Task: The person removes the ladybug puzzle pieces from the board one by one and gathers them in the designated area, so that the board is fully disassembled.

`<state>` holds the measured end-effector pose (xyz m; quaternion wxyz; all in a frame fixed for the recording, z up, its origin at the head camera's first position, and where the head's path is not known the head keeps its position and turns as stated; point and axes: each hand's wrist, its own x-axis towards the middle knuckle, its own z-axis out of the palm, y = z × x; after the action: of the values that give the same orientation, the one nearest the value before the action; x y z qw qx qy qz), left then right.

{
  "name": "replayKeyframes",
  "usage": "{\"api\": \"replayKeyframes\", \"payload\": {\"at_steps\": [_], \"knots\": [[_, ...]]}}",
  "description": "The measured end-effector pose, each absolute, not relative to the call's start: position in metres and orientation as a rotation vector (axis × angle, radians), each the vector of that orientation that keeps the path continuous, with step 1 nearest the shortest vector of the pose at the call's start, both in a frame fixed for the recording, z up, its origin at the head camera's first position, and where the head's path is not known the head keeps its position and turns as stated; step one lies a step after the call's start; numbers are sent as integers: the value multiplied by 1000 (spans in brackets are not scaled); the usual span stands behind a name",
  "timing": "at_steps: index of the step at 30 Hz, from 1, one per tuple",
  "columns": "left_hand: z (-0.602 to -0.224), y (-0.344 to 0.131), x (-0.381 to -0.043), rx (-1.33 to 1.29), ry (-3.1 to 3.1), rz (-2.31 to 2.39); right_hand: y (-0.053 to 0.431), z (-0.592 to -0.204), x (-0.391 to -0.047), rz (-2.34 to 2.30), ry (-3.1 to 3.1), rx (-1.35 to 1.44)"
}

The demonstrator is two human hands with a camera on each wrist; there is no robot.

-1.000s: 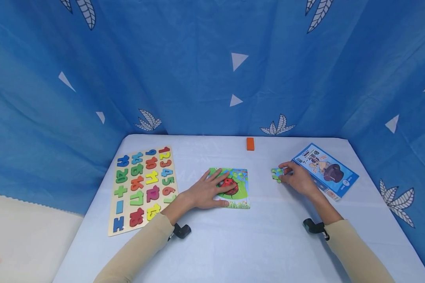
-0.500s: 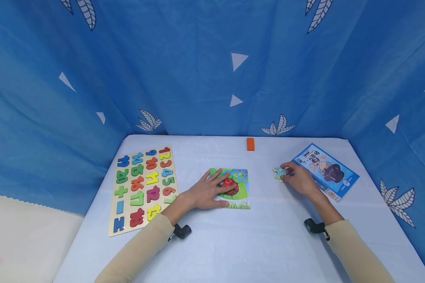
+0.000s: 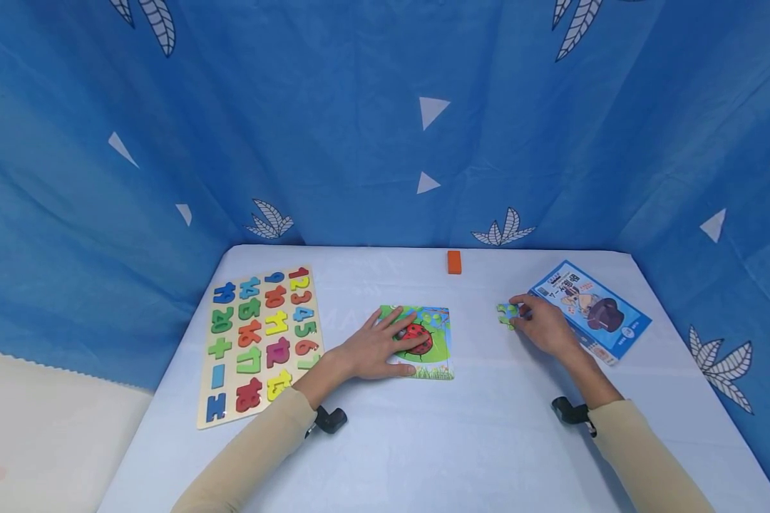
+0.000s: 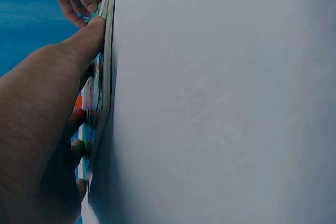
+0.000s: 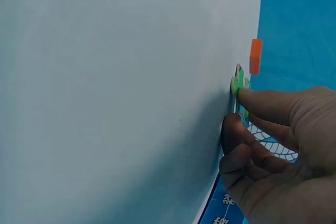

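Observation:
In the head view my left hand [image 3: 375, 349] lies with spread fingers across a square ladybug jigsaw puzzle [image 3: 440, 331], covering its left part. The left wrist view shows that puzzle edge-on, as a thin slab [image 4: 107, 61] under the thumb and fingers. Right of it, my right hand [image 3: 545, 328] pinches a small green and blue jigsaw piece [image 3: 504, 313] by its right side. Seen from the right wrist, the thumb presses on the piece [image 5: 240, 80], which is at or just above the tabletop; the fingers behind partly hide it.
A wooden number board [image 3: 231, 377] with coloured numerals stands left, partly behind the left forearm. An orange block [image 3: 454, 262] sits near the back edge. A blue box [image 3: 590, 306] with a hat picture lies beside the right hand. Blue curtains [image 3: 385, 142] surround the white table [image 3: 455, 442].
My right hand has shifted slightly to the right with the jigsaw piece, which is turned a little. The left hand stays on the ladybug puzzle.

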<state>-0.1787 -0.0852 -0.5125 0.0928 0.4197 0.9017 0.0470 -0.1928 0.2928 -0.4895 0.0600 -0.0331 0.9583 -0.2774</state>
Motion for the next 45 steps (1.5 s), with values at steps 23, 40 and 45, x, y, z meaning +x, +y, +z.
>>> {"api": "replayKeyframes", "payload": {"at_steps": [23,40,45], "knots": [[-513,-85,-177,1274,2676,172,292,-493,-189,-756,2908,-100],[-511,-85,-178,1276,2686,163,293,-490,-192,-757,2891,-103],[-512,-86,-178,1268,2680,169,292,-488,-191,-788,2906,-111]]}}
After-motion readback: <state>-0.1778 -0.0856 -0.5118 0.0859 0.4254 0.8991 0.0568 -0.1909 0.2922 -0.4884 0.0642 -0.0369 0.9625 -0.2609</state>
